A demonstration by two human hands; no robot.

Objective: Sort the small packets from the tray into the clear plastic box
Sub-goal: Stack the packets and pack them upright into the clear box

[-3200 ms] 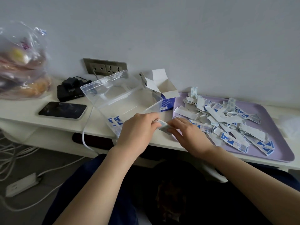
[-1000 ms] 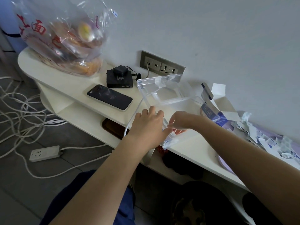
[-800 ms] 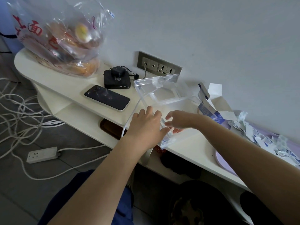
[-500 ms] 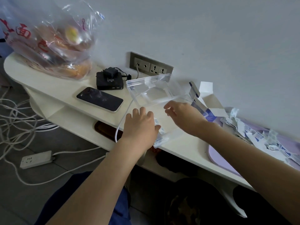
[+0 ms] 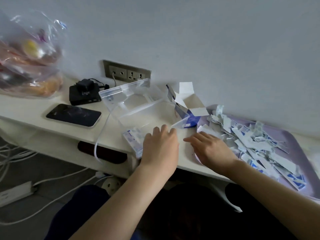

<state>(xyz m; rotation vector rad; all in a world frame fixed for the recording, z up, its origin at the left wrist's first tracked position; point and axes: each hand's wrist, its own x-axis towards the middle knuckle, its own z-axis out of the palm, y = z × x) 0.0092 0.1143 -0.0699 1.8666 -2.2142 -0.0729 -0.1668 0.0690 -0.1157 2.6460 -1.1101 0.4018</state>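
The clear plastic box (image 5: 138,108) stands open on the white shelf, its lid tilted up toward the wall. A few blue-and-white packets (image 5: 133,138) lie inside at its near left corner. My left hand (image 5: 160,148) lies flat on the box's near edge, fingers straight, beside those packets. My right hand (image 5: 210,149) hovers palm down, fingers extended and empty, at the left end of the purple tray (image 5: 294,141). A heap of several small packets (image 5: 251,141) covers the tray.
An opened blue-and-white carton (image 5: 187,110) sits between box and tray. A phone (image 5: 73,115) and a black charger block (image 5: 84,94) lie left of the box, a bag of food (image 5: 29,58) at far left. A wall socket (image 5: 127,73) is behind. Cables and a power strip (image 5: 15,191) lie on the floor.
My right hand has drawn back out of the box and moved right to the tray's left end, holding nothing. My left hand stays at the box's near edge. The view swung right.
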